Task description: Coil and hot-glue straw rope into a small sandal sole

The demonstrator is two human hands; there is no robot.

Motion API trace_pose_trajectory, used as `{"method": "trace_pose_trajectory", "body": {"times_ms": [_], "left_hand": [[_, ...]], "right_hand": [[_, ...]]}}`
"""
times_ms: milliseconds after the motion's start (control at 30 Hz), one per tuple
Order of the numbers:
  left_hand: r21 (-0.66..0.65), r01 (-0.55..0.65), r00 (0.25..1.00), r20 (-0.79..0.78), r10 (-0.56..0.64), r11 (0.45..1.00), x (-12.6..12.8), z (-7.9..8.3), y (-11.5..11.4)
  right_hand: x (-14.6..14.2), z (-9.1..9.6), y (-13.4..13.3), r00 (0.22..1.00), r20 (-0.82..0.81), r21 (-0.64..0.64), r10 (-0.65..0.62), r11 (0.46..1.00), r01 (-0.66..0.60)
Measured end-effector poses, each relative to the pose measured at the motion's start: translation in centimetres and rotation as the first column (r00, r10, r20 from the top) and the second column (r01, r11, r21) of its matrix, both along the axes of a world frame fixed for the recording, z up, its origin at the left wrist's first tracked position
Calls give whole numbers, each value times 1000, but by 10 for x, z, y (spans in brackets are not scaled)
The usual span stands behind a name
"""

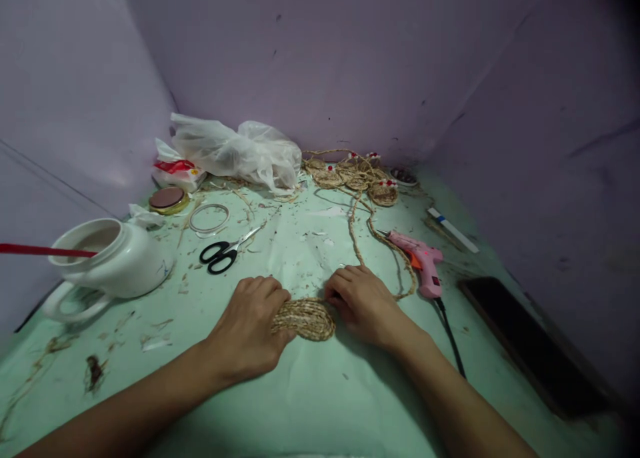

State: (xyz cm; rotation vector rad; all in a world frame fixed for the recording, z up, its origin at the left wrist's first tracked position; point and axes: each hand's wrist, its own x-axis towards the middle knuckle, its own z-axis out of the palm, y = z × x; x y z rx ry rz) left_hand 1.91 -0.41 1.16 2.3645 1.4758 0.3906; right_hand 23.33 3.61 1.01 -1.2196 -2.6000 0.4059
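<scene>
A flat oval coil of braided straw cord (306, 317) lies on the green table in front of me. My left hand (253, 321) is closed round its left end, with the thumb along the near side. At the coil's upper right edge, the fingers of my right hand (363, 301) are bent together; they seem to pinch the cord there, though the fingertips are partly hidden. From beside that hand a loose braided cord (354, 228) runs away toward the back and loops round to the right. A pink glue gun (417, 258) rests right of the cord.
Black-handled scissors (227, 251), a tape ring (209, 219) and a white mug (125, 261) holding a red stick stand left. Behind are a plastic bag (240, 151) and several woven pieces (327, 177) with red and white beads. A phone (530, 345) and a cutter (454, 230) lie right.
</scene>
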Motion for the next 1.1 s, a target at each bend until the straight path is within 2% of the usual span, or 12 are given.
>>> {"method": "trace_pose_trajectory", "body": {"times_ms": [400, 467, 533, 633, 700, 800, 867, 900, 933, 1000, 1067, 1100], "left_hand": [[121, 9, 998, 68, -17, 993, 2, -11, -3], [133, 13, 997, 79, -24, 991, 3, -10, -3], [166, 3, 996, 85, -18, 986, 3, -9, -2], [276, -46, 997, 75, 26, 960, 3, -8, 0], [361, -80, 996, 73, 58, 929, 1, -8, 3], [454, -122, 992, 96, 88, 882, -1, -8, 6], [502, -145, 987, 131, 91, 852, -1, -7, 9], [523, -152, 985, 148, 86, 839, 0, -6, 10], [534, -154, 984, 161, 78, 831, 1, -5, 10], [524, -159, 981, 181, 73, 837, 3, -5, 10], [477, -152, 980, 186, 70, 866, 6, -6, 6], [438, -147, 980, 189, 69, 887, 6, -6, 4]], "right_hand": [[7, 0, 1, 993, -116, -154, -7, 988, -11], [7, -3, 0, 990, -133, -122, -38, 992, 22], [7, -6, -1, 977, -203, -29, -70, 997, 65], [6, -10, -2, 893, -432, 123, -126, 973, 197], [5, -9, -4, 792, -590, 134, -160, 947, 292], [3, -7, -7, 696, -689, 18, -201, 956, 294], [-1, -7, -9, 679, -671, -182, -298, 954, 238], [-3, -8, -10, 668, -645, -319, -370, 925, 205], [-5, -9, -11, 645, -619, -461, -448, 872, 164], [-10, -11, -10, 550, -588, -699, -593, 715, 24], [-14, -13, -10, 444, -577, -800, -686, 584, -137], [-16, -14, -9, 405, -572, -816, -713, 545, -192]]}}
